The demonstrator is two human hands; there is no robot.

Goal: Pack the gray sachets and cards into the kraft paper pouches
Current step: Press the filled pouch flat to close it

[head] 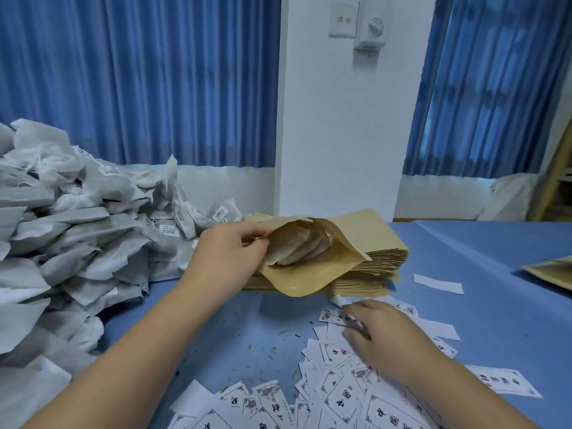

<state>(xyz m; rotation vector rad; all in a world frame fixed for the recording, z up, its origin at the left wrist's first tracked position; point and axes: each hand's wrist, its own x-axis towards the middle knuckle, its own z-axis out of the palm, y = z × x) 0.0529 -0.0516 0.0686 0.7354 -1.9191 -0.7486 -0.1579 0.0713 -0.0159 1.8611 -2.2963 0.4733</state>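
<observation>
White pillar (340, 134) stands behind the blue-covered counter (495, 249). On the pillar's upper part: switch plate (343, 20) and, just right of it, dial unit (371, 26). Blue curtains (139, 78) hang on both sides of the pillar. Wooden frame (557, 174) stands far right of it. Green crumbs (272, 348) lie on the counter, nearer the camera than the pillar.

The light is soft, even and cool. Daylight glows through the curtains (139, 88) far beyond my fingers. Under the pouch (294, 283) held in my left hand (229, 252) lies a pale shadow. My right hand (383, 335) is slightly blurred. The edges bend, and the sachets (62, 227) left of my fingers look soft.
</observation>
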